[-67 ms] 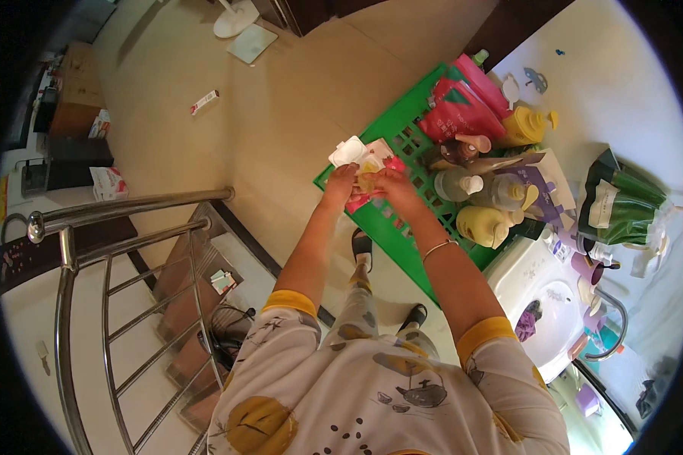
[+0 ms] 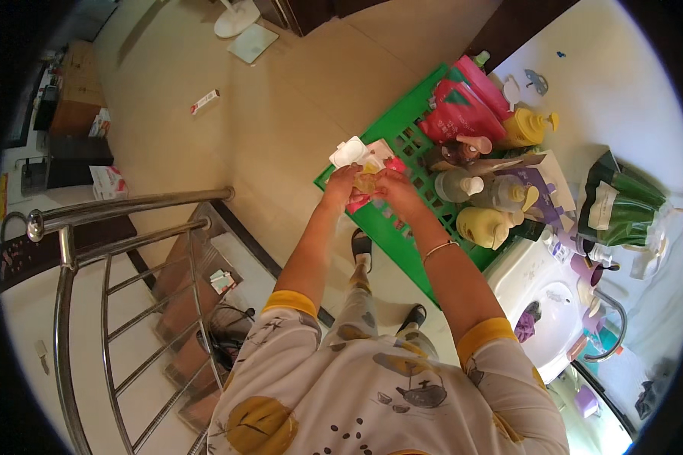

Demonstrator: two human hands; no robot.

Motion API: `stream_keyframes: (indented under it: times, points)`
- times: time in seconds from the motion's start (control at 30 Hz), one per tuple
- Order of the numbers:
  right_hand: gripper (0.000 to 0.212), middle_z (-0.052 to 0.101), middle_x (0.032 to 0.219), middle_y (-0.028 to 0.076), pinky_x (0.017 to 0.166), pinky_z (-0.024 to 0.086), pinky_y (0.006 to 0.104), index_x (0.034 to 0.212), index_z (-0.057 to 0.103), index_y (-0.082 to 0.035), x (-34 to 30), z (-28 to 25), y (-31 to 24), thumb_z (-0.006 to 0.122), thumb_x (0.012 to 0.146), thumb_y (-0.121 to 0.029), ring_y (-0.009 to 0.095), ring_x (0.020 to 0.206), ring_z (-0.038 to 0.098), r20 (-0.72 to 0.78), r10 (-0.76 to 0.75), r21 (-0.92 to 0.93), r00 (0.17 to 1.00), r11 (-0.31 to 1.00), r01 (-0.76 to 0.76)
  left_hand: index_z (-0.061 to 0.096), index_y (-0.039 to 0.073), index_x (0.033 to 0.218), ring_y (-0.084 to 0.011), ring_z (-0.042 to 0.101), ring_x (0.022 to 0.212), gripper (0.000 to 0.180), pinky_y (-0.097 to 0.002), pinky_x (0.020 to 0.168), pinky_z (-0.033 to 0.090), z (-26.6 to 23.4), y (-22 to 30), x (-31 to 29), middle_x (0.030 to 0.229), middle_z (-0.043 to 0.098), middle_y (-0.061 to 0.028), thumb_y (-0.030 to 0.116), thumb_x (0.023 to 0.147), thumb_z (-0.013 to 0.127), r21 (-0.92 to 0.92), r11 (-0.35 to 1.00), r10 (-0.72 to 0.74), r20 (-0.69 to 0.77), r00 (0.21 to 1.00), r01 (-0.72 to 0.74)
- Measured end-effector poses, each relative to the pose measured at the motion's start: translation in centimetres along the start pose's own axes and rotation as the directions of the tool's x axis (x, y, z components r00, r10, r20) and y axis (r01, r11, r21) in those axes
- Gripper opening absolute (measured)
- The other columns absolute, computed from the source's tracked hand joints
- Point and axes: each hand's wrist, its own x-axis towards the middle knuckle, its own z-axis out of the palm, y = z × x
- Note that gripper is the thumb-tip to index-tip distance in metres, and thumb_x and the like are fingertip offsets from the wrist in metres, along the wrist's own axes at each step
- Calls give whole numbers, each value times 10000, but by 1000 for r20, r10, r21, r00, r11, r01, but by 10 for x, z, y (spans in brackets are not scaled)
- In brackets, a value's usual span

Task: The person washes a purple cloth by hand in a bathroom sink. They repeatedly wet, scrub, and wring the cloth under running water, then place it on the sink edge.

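Holding a small yellowish thing (image 2: pixel 366 183), partly see-through, between left hand (image 2: pixel 343 182) and right hand (image 2: pixel 392 188), over the left corner of a green plastic crate (image 2: pixel 391 244). Pinching with the fingers of both hands, closed on its two sides; cannot tell the exact place of each fingertip, too small in this view. Having just beyond the hands a white box-like thing (image 2: pixel 348 152), and next to it a pale pink packet (image 2: pixel 379 149). Having farther right, on the same crate, a red-pink pouch (image 2: pixel 459 115), a yellow pump bottle (image 2: pixel 524 127) and a pale yellow bottle (image 2: pixel 479 226). Wearing a thin bracelet (image 2: pixel 441 248) on the right arm. Standing near a white sink (image 2: pixel 511 279) with a purple cloth (image 2: pixel 525 327) inside.
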Motion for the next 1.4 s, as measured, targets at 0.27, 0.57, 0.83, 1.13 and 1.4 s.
stream_keyframes:
  times: [0.27,0.57,0.83,1.13,1.4]
  points:
    - [133,549,755,34,611,447,306,822,549,-58,2,-1,-15,532,757,-173,139,695,533,-28,7,-100,1000,995,-10,571,83,981,-219,601,914,201,-350,719,519,-8,6,-9,977,621,-66,231,862,504,-471,869,64,406,912,149]
    - [137,549,707,42,555,417,270,765,559,-36,2,-11,-17,522,770,-168,128,627,510,-18,33,-144,999,989,-36,564,83,824,-146,587,694,31,-235,538,455,-15,0,21,806,592,-35,79,794,566,-395,918,141,412,900,38]
    - [111,517,669,35,544,422,272,727,550,-42,9,-32,2,498,795,-114,131,613,500,-8,-97,-214,995,972,93,581,75,873,-94,519,578,120,-220,510,434,3,25,-4,713,567,-14,51,755,585,-162,986,30,431,902,45]
    - [89,503,760,39,563,447,301,772,553,-7,10,-28,-9,516,778,-87,145,632,508,-37,-67,-191,997,980,59,542,62,774,-79,483,509,65,-199,435,386,0,31,3,645,532,-5,53,741,597,208,967,30,470,882,-144]
    - [75,567,757,42,616,430,273,798,556,-38,9,-21,-6,545,809,-112,146,666,535,0,64,206,998,977,-63,514,70,714,-67,436,452,78,-215,360,312,0,29,12,618,510,-4,61,735,588,231,921,214,372,903,-314]
